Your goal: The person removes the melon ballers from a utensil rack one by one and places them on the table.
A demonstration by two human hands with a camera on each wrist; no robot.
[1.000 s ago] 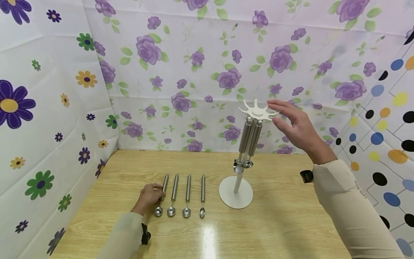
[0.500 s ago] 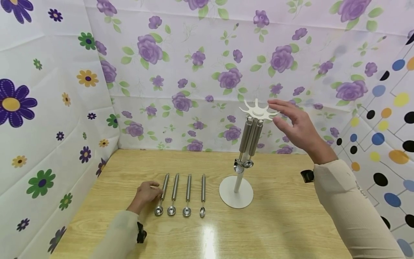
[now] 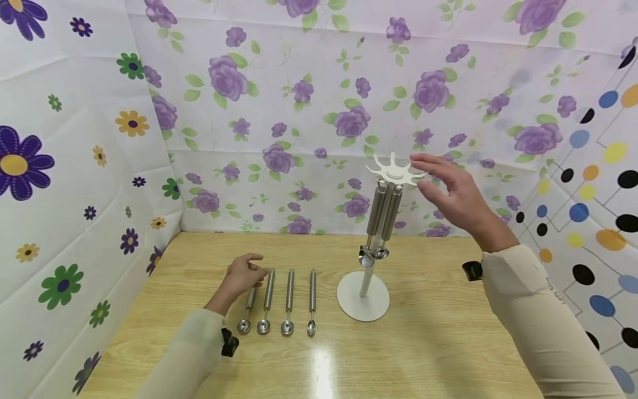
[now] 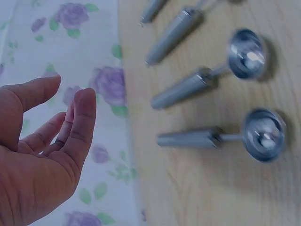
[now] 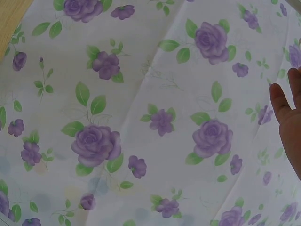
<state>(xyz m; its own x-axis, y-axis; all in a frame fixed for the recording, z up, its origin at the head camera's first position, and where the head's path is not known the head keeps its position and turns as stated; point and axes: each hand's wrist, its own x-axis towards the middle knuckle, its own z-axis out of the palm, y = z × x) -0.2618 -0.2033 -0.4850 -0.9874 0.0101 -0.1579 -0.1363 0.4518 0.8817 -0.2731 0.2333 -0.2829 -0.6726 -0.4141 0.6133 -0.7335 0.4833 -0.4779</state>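
Head view: left hand [image 3: 244, 274] above the handle end of the leftmost scoop [image 3: 244, 326], covering part of it; thumb and fingers apart, clamped on nothing; contact with the handle can't be told from here; the second scoop [image 3: 268, 291] is just right of that hand, then the third scoop [image 3: 289, 291], then a narrower spoon [image 3: 312, 291] farther right; all four lie in a row on the wooden tabletop [image 3: 438, 343], handles pointing away from the person; white stand [image 3: 366, 285] well to the right of the left hand, upright on a round base; right hand [image 3: 456, 194] raised at the right side of the stand's hooked top [image 3: 395, 173]; fingers extended, thumb apart from them, hook tips close to the gap; touching or not, can't tell; two metal utensils [image 3: 384, 213] hang from hooks, left of and below the right hand; purple floral cloth [image 3: 279, 158] behind both hands; dotted cloth [image 3: 610, 238] right of the right hand; daisy-print cloth [image 3: 85, 166] left of the left hand; pale sleeves [image 3: 533, 310] on both arms.

Left wrist view: left hand in the air, fingers lightly bent, thumb separate, nothing between; metal handles lie to the right of the fingers, clear of them, somewhat blurred.

Right wrist view: right hand cut off at the right edge, fingers spread; what it touches can't be told here; floral cloth fills most of the space left of it.
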